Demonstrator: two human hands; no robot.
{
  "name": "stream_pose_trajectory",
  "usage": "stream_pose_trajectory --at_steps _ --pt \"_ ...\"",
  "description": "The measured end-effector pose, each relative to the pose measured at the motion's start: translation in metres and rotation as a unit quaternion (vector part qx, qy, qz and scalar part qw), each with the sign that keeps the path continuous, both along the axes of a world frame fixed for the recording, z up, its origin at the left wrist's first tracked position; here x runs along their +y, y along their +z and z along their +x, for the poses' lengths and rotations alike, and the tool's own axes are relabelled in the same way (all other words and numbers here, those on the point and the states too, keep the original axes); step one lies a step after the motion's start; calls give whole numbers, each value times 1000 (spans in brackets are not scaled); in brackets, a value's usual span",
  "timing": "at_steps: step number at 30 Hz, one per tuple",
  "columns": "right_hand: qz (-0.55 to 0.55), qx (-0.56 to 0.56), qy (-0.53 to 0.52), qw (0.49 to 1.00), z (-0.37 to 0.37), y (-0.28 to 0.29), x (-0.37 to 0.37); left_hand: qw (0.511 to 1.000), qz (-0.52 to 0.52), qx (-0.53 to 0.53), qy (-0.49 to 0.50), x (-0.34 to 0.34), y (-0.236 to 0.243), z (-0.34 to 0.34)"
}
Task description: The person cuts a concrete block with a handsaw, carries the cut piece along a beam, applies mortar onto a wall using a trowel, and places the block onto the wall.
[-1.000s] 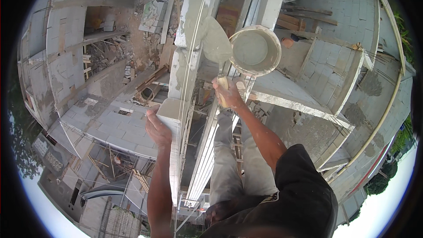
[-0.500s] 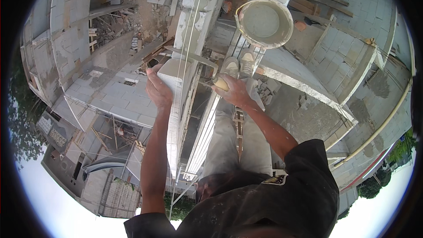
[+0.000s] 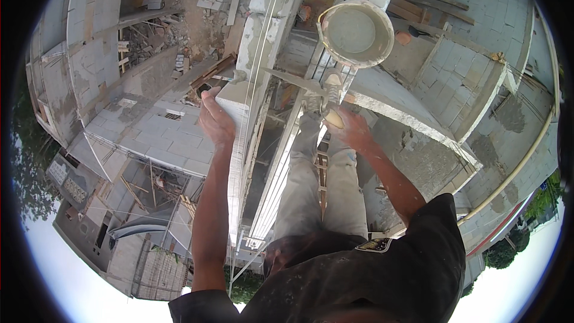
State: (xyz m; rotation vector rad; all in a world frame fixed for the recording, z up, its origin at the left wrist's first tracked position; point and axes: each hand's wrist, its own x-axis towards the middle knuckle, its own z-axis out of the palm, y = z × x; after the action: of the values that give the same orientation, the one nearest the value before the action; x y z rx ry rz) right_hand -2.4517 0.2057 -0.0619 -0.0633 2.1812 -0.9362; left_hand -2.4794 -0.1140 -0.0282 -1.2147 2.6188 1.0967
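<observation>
My right hand (image 3: 353, 130) grips the pale handle of a trowel (image 3: 294, 78). Its pointed metal blade reaches left past my shoes, with the tip close to the wall. A long white block (image 3: 238, 113) lies along the wall top. My left hand (image 3: 216, 121) rests flat along the block's left side, fingers stretched out. At the block's far end sits a small grey lump of mortar (image 3: 240, 76). Two thin string lines (image 3: 261, 36) run lengthwise above the wall.
A round bucket (image 3: 390, 39) holding grey wet mortar stands just beyond my shoes (image 3: 333, 79). I stand on a narrow metal plank (image 3: 276, 188) beside the wall. Broken rubble (image 3: 143, 42) lies low at the far left; block partition walls (image 3: 418, 107) rise on the right.
My right hand has drawn the trowel to the right, off the block's end, and the blade has turned. A mortar lump now shows there. My left hand stays on the block.
</observation>
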Motion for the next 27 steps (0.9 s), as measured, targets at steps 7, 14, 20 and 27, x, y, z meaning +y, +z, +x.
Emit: stream_pose_trajectory --at_steps 7,14,20,27 --pt "-28 48 109 993 -34 25 -21 1000 2 -10 1 1 2 -2" --pt "-42 -13 33 998 37 66 -13 1000 15 0 2 8 4 -7" --pt "99 -60 -147 982 28 -16 62 999 38 -10 10 -3 6 -2" --pt "399 71 59 912 -106 -194 103 994 93 -1 50 -7 -7 5"
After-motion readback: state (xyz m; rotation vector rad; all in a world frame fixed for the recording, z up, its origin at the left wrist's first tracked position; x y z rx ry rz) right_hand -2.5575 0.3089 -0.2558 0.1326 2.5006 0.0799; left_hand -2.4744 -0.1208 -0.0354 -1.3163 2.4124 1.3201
